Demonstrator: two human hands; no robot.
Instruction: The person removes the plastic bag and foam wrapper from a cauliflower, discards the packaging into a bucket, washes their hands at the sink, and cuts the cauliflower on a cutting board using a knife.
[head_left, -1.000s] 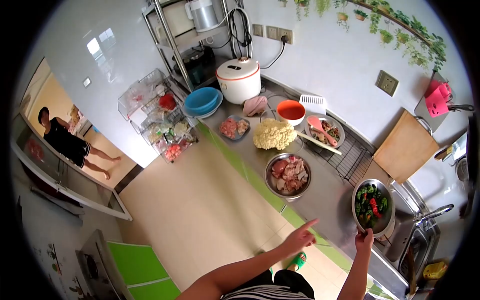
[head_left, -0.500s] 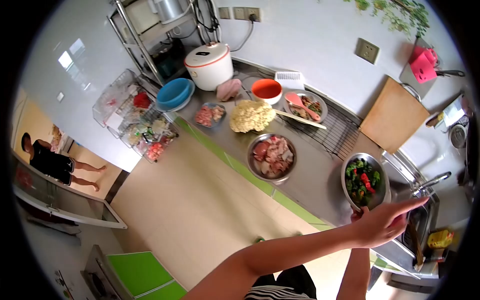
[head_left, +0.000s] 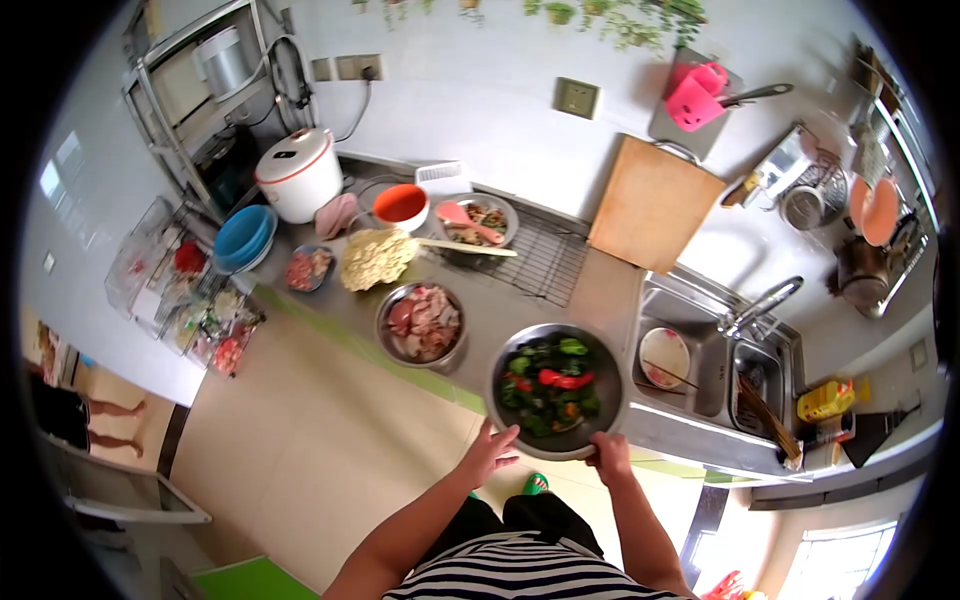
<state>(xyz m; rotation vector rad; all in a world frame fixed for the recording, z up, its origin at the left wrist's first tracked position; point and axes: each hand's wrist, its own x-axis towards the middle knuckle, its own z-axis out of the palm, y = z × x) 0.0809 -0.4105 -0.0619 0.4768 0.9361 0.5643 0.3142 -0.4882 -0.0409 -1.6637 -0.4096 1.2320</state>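
Note:
A metal bowl [head_left: 606, 425] of green leafy vegetables and red pepper pieces [head_left: 566, 379] is at the counter's front edge, nearest to me. My right hand [head_left: 609, 459] is closed on its near right rim, fingers tucked under. At the near left of the bowl is my left hand [head_left: 487, 456], its fingers spread and their tips right by the rim. Left of this bowl stands another metal bowl [head_left: 460, 345] with raw meat pieces [head_left: 428, 320].
Along the counter sit a yellowish crumbly heap [head_left: 376, 258], an orange-lined bowl [head_left: 400, 204], a dish with a pink spoon [head_left: 470, 222], a wire rack [head_left: 555, 262] and a rice cooker [head_left: 300, 177]. On the right is a sink [head_left: 707, 385]; a cutting board [head_left: 655, 203] leans on the wall. A person [head_left: 75, 415] stands far left.
My left hand has come back from reaching out toward the sink and is now beside the bowl. My right hand still holds the bowl, now nearer to me. The view has turned right.

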